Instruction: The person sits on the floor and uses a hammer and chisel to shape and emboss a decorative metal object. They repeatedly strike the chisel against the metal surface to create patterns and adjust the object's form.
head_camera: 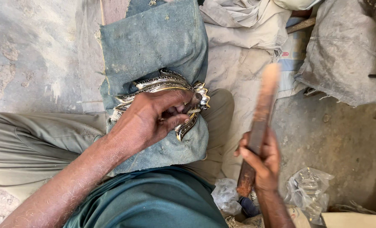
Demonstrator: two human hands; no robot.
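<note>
My left hand (152,118) presses down on an ornate shiny metal piece (164,82) with scalloped silver and gold edges. The piece rests on a folded blue-grey denim cushion (154,38) laid over my lap. A small dark tool (193,104) seems pinched in the fingertips of that hand against the metal. My right hand (261,158) is wrapped around a long wooden stick (259,122), held upright and blurred, to the right of the cushion. The stick's lower end is dark and worn.
Grey cloth sacks (344,50) and crumpled fabric (242,21) lie at the top right. Clear plastic bags (308,192) holding small metal parts sit on the concrete floor (348,139) at lower right. My olive trouser legs (32,139) stretch to the left.
</note>
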